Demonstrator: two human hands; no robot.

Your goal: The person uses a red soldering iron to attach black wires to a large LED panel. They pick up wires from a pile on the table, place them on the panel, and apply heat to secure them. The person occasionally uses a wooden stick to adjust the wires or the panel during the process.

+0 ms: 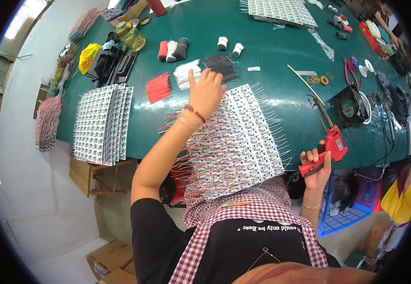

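Observation:
My left hand (pixel 207 92) reaches over the table with its fingers apart, at the edge of a white wire pile (pixel 186 75) and beside a black wire pile (pixel 221 67). Whether its fingertips pinch a wire cannot be made out. A red wire pile (pixel 158 88) lies to the left. My right hand (pixel 317 168) grips the handle of a red soldering gun (pixel 334 144), its tip pointing away from me. Between my arms, a large panel of small circuit boards (pixel 248 137) rests at the table edge and over my lap, with red and white wires along its rows.
Stacked board panels (pixel 94 125) stand at the left. Tied wire bundles (pixel 172 50) and a yellow-lidded jar (pixel 132 39) lie farther back. Right of the gun are a black fan (pixel 350 106), red-handled pliers (pixel 351 71) and a white spool (pixel 365 68). A blue crate (pixel 343 220) sits below.

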